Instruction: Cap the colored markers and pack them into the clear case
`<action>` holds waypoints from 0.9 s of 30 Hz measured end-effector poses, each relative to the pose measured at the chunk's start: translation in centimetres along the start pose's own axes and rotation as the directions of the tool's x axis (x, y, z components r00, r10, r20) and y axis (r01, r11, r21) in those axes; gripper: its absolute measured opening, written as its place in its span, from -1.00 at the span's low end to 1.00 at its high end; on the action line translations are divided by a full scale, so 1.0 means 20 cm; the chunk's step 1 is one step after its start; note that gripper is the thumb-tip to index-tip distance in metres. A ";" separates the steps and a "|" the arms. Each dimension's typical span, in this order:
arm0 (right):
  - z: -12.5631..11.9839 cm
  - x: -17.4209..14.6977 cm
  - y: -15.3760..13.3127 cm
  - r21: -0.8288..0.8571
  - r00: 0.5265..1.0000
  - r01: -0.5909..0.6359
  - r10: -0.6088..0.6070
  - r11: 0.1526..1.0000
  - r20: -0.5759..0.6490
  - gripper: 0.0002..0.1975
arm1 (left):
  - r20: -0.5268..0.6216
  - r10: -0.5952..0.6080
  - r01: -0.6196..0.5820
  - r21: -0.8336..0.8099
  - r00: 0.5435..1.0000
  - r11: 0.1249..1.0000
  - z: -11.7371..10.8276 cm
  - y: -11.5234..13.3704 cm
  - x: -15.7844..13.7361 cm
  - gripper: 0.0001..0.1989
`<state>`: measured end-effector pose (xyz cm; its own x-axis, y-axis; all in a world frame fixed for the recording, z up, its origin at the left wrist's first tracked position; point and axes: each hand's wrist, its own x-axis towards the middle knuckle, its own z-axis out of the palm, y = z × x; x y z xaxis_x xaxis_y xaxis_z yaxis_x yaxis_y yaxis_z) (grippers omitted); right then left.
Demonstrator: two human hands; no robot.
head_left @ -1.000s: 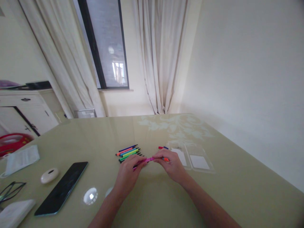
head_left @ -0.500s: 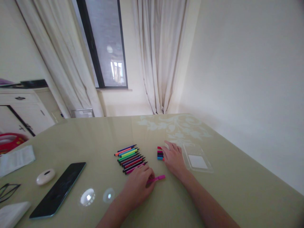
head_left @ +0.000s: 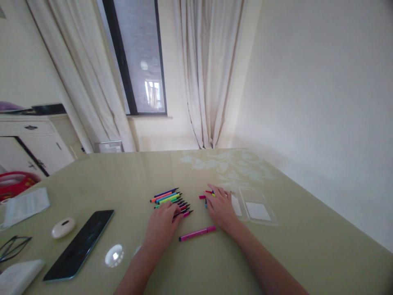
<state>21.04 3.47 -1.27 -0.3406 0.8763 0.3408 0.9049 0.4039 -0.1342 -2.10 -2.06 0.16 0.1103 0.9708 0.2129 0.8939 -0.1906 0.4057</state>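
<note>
My left hand (head_left: 163, 222) lies over the near end of a row of uncapped marker pens (head_left: 166, 197). Its thumb and fingers close around the magenta marker pen (head_left: 186, 214) at the near end, whose dark tip points right; the rest of that pen is hidden. My right hand (head_left: 221, 207) rests with fingers apart over a loose group of coloured caps (head_left: 202, 197), partly covering them. Between the forearms lies a capped pink marker pen (head_left: 197, 233), touched by neither hand.
Right of my right hand lies an opened clear plastic case (head_left: 258, 212) with white inserts. At left are a phone (head_left: 80, 246), a round white case (head_left: 63, 228), glasses (head_left: 14, 247), a face mask (head_left: 26, 207) and a white object (head_left: 21, 276). A wall borders the table's right edge.
My left hand has let go of the capped pink marker and moved left to the row of pens. The caps under my right hand have shifted from a neat stack into a scattered group.
</note>
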 end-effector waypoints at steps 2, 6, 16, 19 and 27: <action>0.00 0.00 -0.01 -0.015 1.000 0.018 -0.019 1.000 -0.004 -0.67 | 0.034 -0.004 0.003 0.018 0.999 1.000 0.01 0.01 0.00 -0.92; 0.02 0.00 -0.04 0.010 0.996 0.087 -0.087 0.996 0.016 -0.70 | 0.063 -0.015 0.013 0.027 0.998 1.000 0.01 0.02 -0.01 -0.94; -0.01 0.02 -0.03 0.251 0.991 0.127 -0.113 0.960 -0.070 -0.87 | 0.077 0.008 0.001 -0.105 0.997 0.994 0.00 -0.02 0.00 -0.91; -0.06 0.01 -0.02 0.438 0.987 0.127 -0.070 0.890 -0.145 -0.88 | 0.015 0.024 -0.019 -0.277 1.000 0.961 0.00 -0.01 0.02 -0.84; -0.14 -0.02 -0.02 0.751 0.975 0.182 -0.021 0.634 -0.219 -0.89 | -0.086 0.073 -0.100 -0.376 0.994 0.921 -0.01 0.00 0.02 -0.80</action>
<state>21.61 2.20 1.21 -0.2950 0.7889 0.5391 0.3201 0.6132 -0.7221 -2.19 -1.60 0.31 0.1376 0.9383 0.3172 0.6494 -0.3272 0.6865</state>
